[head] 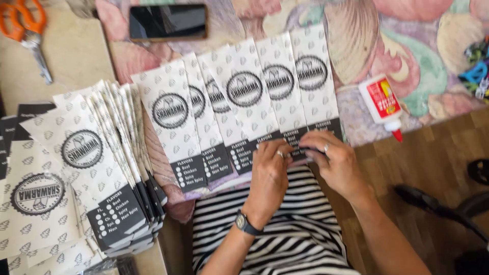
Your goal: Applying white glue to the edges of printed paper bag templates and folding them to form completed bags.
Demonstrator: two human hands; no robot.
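A cloth (407, 46) with big pastel shapes covers the table, and a brown wood floor (423, 163) shows at the right. A row of white paper bags (244, 102) lies on the cloth, each one partly hidden under the next. Both hands press on the dark bottom ends of the bags at the right of the row. The left hand (268, 175) lies flat with its fingers together, and so does the right hand (333, 163). The fingers hide what is under them, so I cannot tell if they pinch a bag.

A thick stack (109, 168) of the same bags sits at the left, cut off at the bottom edge. Scissors (28, 33) are cut off at the top left. A phone (168, 22) lies above the row. A glue bottle (383, 104) lies near the cloth's edge, apart from the right hand, with bare cloth between.
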